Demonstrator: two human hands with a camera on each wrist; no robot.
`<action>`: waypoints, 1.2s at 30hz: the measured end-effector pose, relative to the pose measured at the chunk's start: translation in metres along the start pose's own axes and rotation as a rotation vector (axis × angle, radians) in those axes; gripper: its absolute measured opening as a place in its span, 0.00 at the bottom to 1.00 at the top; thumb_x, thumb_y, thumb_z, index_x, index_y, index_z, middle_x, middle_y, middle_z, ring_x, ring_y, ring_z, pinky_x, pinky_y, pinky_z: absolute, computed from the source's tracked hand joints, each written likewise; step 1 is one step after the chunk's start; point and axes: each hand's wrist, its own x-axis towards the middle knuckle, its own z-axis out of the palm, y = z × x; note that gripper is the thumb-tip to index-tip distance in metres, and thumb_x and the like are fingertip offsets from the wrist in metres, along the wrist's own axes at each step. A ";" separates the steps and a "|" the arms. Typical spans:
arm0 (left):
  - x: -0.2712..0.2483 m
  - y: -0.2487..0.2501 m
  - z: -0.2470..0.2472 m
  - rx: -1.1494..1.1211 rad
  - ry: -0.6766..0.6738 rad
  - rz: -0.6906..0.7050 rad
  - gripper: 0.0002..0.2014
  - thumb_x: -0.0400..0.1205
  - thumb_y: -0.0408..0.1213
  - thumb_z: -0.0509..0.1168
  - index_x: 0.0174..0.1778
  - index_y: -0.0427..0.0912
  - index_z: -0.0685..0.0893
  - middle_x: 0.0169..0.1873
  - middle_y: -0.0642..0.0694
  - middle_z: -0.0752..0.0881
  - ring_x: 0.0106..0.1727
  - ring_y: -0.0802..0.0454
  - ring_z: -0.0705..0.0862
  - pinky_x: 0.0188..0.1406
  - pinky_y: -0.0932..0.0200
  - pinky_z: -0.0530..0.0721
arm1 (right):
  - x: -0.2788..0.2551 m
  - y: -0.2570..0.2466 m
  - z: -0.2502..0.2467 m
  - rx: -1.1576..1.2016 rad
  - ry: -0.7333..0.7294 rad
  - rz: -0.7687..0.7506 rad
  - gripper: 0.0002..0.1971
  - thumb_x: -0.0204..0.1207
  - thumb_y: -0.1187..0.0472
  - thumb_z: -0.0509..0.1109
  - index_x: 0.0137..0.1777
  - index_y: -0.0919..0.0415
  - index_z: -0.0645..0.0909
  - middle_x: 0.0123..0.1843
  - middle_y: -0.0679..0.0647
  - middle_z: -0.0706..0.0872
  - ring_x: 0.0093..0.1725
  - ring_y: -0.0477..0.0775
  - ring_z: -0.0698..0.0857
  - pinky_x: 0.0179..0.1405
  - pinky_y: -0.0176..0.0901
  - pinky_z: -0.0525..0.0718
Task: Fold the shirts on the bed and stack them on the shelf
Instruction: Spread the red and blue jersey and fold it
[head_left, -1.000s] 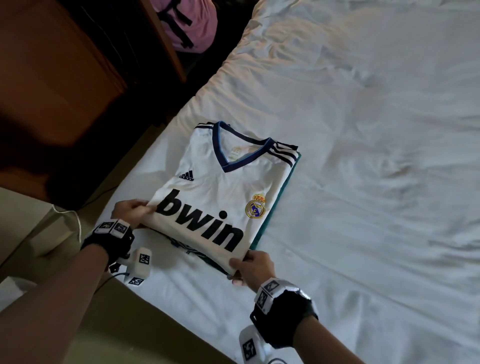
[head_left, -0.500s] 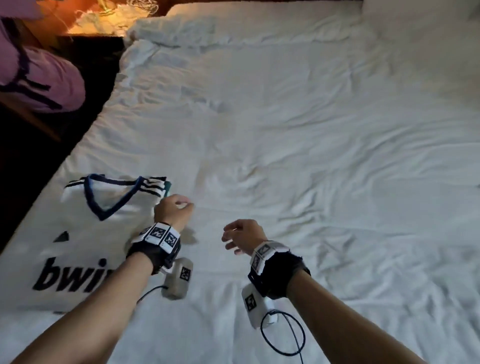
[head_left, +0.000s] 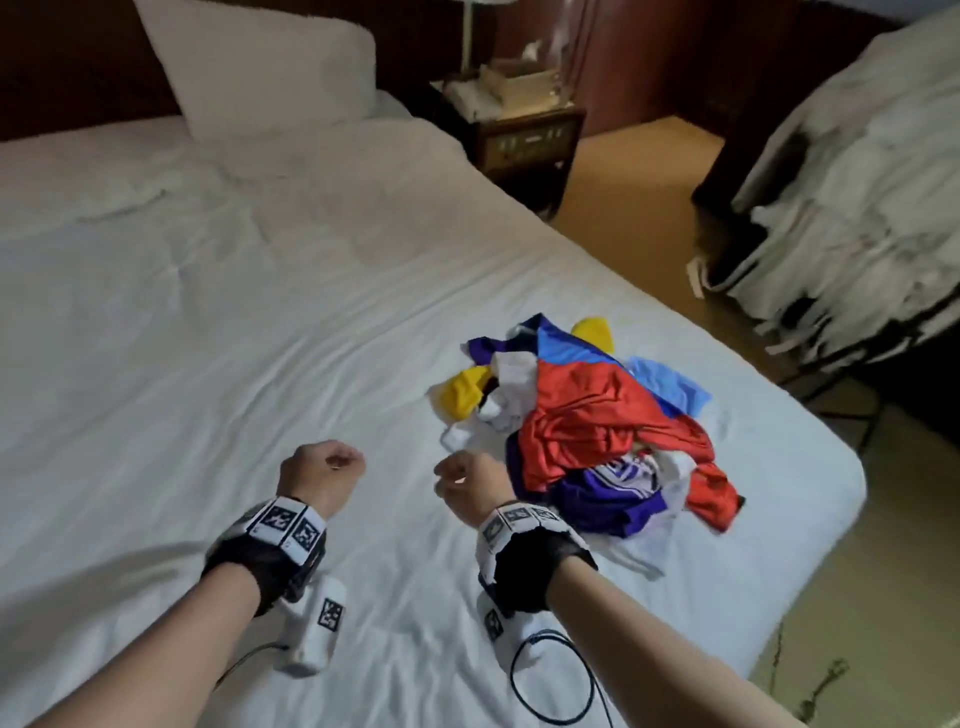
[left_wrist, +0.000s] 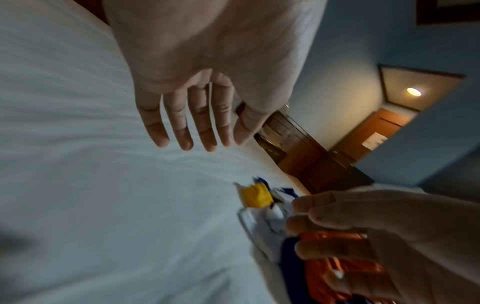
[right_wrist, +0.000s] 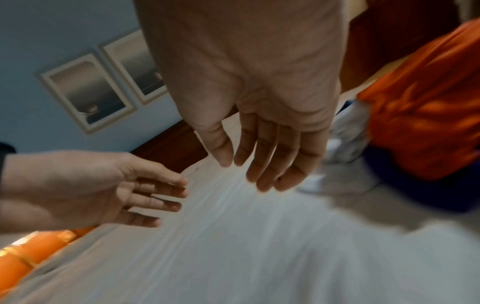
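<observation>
Two empty hands hang over the bed (head_left: 208, 322): our left hand (head_left: 322, 475) and right hand (head_left: 470, 486), fingers loosely extended, gripping nothing. The unfolded shirts (head_left: 592, 431) lie heaped just right of them, near the mattress's right edge, likely our next pick.

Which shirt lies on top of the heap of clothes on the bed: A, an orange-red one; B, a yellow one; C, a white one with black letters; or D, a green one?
A: the orange-red shirt is draped over the top of the pile on the bed, with purple, white, blue and yellow pieces showing only at the edges beneath it.
</observation>
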 end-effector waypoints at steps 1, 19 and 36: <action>0.005 0.022 0.025 0.012 -0.028 0.033 0.05 0.77 0.36 0.72 0.45 0.41 0.91 0.42 0.43 0.91 0.50 0.44 0.87 0.50 0.61 0.79 | 0.009 0.021 -0.025 -0.055 0.074 0.001 0.13 0.72 0.62 0.71 0.57 0.56 0.87 0.58 0.57 0.87 0.60 0.59 0.85 0.58 0.41 0.79; 0.011 0.161 0.207 0.071 -0.023 0.337 0.08 0.76 0.32 0.71 0.32 0.36 0.84 0.27 0.40 0.81 0.35 0.42 0.77 0.34 0.55 0.70 | 0.035 0.117 -0.232 0.269 0.823 -0.214 0.06 0.77 0.64 0.71 0.47 0.57 0.89 0.40 0.50 0.90 0.43 0.51 0.87 0.51 0.47 0.84; -0.170 0.414 -0.268 -0.543 0.258 0.730 0.13 0.77 0.51 0.74 0.46 0.45 0.92 0.39 0.53 0.89 0.42 0.65 0.83 0.50 0.68 0.80 | -0.212 -0.264 -0.246 0.047 0.771 -0.825 0.28 0.62 0.27 0.69 0.45 0.50 0.73 0.44 0.43 0.75 0.45 0.48 0.75 0.42 0.43 0.73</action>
